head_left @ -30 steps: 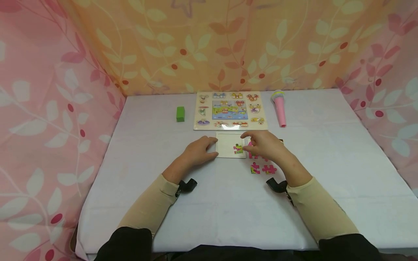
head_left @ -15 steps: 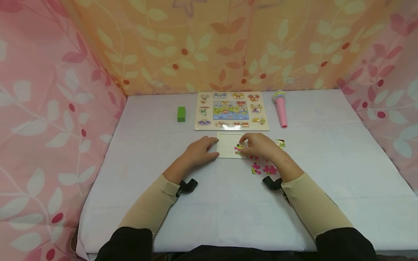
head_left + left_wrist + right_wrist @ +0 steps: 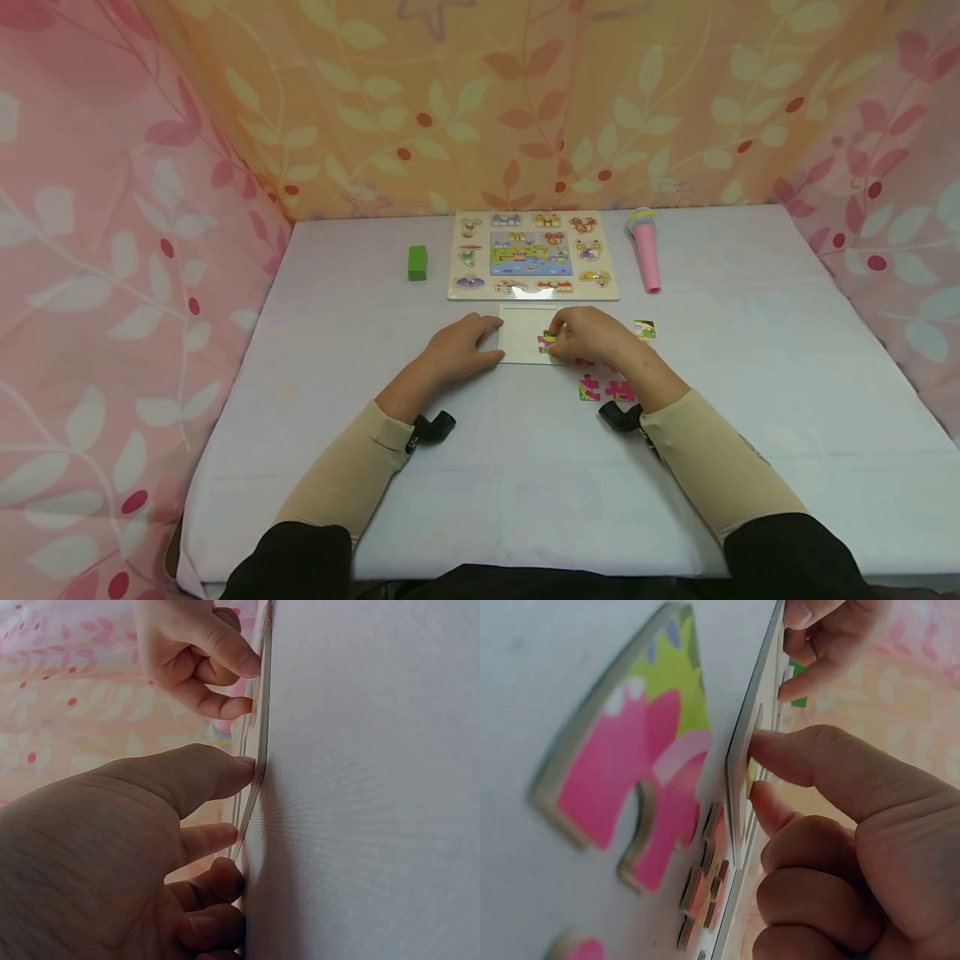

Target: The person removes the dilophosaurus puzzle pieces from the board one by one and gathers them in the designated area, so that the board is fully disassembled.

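A shallow white puzzle tray (image 3: 519, 333) lies on the table. My left hand (image 3: 453, 350) rests thumb and index fingertips, spread apart, on the tray's left edge. In the tray's right part, my right hand (image 3: 596, 340) pinches a pink and green puzzle piece (image 3: 546, 342) with thumb and index finger; the hand covers part of it. The right wrist view shows the other right fingers (image 3: 817, 874) folded. Loose puzzle pieces (image 3: 588, 387) lie right of the tray, several partly under the right hand. One large pink and green piece (image 3: 649, 765) appears close up in the right wrist view.
A wooden picture puzzle board (image 3: 472, 250) lies behind the tray. Left of it stands a green block (image 3: 417, 263); to its right lies a pink toy microphone (image 3: 646, 254). A single puzzle piece (image 3: 645, 329) sits beyond the right wrist. Floral curtains (image 3: 480, 108) enclose the table.
My right hand has shifted a little left, onto the puzzle piece in the tray, uncovering the single piece at the right. My left hand stays at the tray's edge.
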The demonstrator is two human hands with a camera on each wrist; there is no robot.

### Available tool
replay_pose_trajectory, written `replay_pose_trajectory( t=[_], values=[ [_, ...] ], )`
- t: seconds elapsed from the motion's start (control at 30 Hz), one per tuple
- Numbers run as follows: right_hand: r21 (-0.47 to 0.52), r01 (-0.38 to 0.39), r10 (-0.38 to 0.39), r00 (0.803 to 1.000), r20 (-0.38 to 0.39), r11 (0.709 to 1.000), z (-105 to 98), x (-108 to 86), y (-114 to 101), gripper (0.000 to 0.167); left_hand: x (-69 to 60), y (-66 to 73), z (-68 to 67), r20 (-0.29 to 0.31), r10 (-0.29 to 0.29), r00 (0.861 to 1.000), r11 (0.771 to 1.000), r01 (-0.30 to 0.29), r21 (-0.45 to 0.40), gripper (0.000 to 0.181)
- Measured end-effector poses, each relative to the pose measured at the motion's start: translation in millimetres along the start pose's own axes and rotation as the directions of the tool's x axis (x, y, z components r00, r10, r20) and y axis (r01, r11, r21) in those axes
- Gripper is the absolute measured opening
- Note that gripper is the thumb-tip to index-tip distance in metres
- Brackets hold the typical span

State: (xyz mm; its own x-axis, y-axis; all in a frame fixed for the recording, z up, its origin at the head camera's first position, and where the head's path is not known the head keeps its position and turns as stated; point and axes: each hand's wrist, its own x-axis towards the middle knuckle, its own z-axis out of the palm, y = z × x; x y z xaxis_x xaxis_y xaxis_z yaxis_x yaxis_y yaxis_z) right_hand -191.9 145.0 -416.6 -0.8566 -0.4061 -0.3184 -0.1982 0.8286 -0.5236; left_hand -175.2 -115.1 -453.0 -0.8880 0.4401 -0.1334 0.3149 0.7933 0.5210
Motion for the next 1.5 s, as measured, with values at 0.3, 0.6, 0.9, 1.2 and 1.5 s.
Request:
replay_pose_trajectory(
  t=[0.3, 0.6, 0.9, 1.2, 1.5],
  values=[
    [-0.077, 0.041, -0.043, 0.999, -0.026, 0.996, -3.6, -0.9, -0.1, 0.035, 2.1, -1.9, 0.1, -0.006, 0.007, 1.0, 1.0, -0.007, 0.012, 0.06],
    [-0.07, 0.107, -0.112, 0.99, -0.082, 0.992, -19.2, -16.4, -9.0, 0.034, 6.8, -3.6, -3.7, 0.016, 0.009, 1.0, 1.0, -0.01, 0.025, 0.062],
    [-0.082, 0.139, -0.151, 0.977, -0.151, 0.987, -30.6, -36.6, -25.8, 0.031, 9.3, -10.5, -9.7, 0.033, 0.021, 0.999, 1.0, -0.021, -0.001, 0.067],
    [-0.123, 0.217, -0.236, 0.957, -0.169, 0.968, -29.1, -53.9, -36.8, 0.029, 5.2, -14.4, -6.3, 0.051, -0.031, 0.998, 0.999, 0.032, -0.012, 0.069],
    [-0.163, 0.237, -0.27, 0.937, -0.224, 0.958, -38.6, -83.0, -38.7, 0.029, 4.9, -8.4, -5.6, 0.059, -0.004, 0.998, 1.0, 0.004, 0.012, 0.07]
  ],
)
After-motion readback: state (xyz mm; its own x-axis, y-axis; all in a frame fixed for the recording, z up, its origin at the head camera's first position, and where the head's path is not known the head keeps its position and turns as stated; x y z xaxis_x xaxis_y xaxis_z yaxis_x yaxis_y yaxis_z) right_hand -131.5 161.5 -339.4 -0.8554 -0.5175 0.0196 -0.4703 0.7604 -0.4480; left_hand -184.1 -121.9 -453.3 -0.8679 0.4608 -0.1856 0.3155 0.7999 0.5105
